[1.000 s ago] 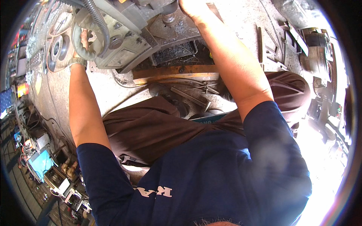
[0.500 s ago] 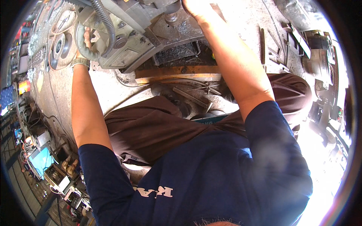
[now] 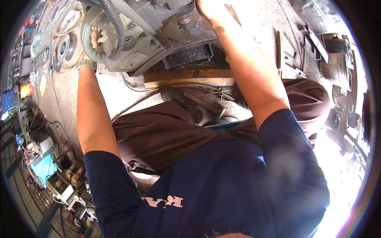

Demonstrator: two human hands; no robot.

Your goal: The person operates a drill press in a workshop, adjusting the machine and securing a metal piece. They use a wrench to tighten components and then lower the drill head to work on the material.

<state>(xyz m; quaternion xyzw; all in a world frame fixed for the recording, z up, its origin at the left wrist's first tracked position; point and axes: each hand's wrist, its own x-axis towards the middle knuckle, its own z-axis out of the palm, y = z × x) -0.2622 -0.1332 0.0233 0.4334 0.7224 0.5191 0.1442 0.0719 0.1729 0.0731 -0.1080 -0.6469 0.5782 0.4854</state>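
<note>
1. The grey machine housing fills the upper middle of the view, between both arms.
2. The ribbed grey hose runs down over it.
3. The left hand, fingers curled round the curved grey handle on the housing's left side.
4. The right hand rests on the housing's far right top; its finger state cannot be told.

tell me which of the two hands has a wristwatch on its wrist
The left hand: a pale-banded wristwatch sits on its wrist while it grips the curved grey handle of the grey metal machine. The right hand, near the upper edge, has a bare wrist.
</note>
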